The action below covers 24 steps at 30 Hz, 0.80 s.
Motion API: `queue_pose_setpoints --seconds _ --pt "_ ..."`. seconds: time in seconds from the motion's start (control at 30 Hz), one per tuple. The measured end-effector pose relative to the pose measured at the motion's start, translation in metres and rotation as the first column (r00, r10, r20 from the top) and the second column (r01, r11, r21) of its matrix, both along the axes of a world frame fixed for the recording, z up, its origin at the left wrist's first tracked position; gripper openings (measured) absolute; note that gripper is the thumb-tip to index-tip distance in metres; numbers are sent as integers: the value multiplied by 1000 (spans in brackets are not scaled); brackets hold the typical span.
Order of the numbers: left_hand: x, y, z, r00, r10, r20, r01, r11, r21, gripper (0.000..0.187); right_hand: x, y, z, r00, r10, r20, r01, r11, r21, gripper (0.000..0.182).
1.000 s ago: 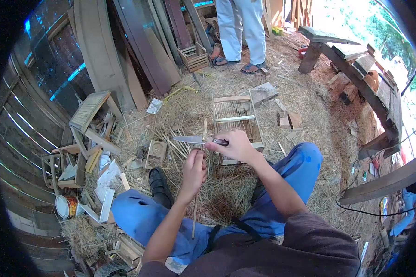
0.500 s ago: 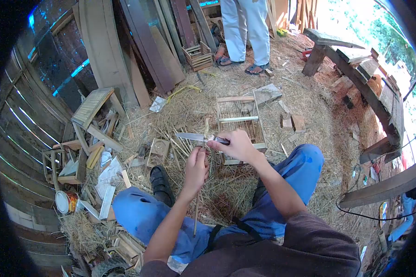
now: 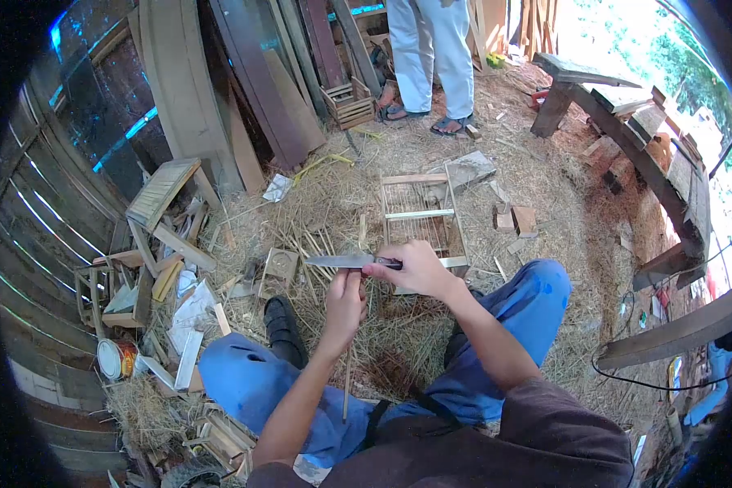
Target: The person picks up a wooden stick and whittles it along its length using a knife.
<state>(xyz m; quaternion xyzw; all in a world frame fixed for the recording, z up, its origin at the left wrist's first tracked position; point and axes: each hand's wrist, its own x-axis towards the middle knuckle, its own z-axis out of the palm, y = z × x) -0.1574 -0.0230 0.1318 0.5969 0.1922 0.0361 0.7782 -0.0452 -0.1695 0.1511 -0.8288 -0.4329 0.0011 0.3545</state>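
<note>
Head view: L hand (image 3: 345,307) closed round thin stick (image 3: 346,386), long axis near-vertical in frame, tail end below that fist; R hand (image 3: 419,268) grips knife (image 3: 337,261), blade pointing left, crosswise, just above L hand. L nearer stick; blade contact unclear.

The right hand (image 3: 415,268) grips a dark-handled steel knife (image 3: 337,261), its blade pointing left across a thin pale wooden stick (image 3: 346,390) held upright in the left hand (image 3: 344,305); whether blade and stick touch is hard to tell.
</note>
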Motion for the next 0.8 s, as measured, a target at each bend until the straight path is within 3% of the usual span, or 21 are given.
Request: queue_pose_setpoints --seconds 0.43,0.6,0.8 --pt "-7 4 8 995 -77 62 76 997 23 19 2 3 0 984 83 -157 -74 995 64 46" --pt "-12 7 5 997 -80 3 80 997 15 18 -1 7 3 980 81 -180 -85 996 -14 45" --pt "-19 11 -1 999 -34 -40 34 999 -1 23 2 16 -15 997 78 23 -77 997 -18 40"
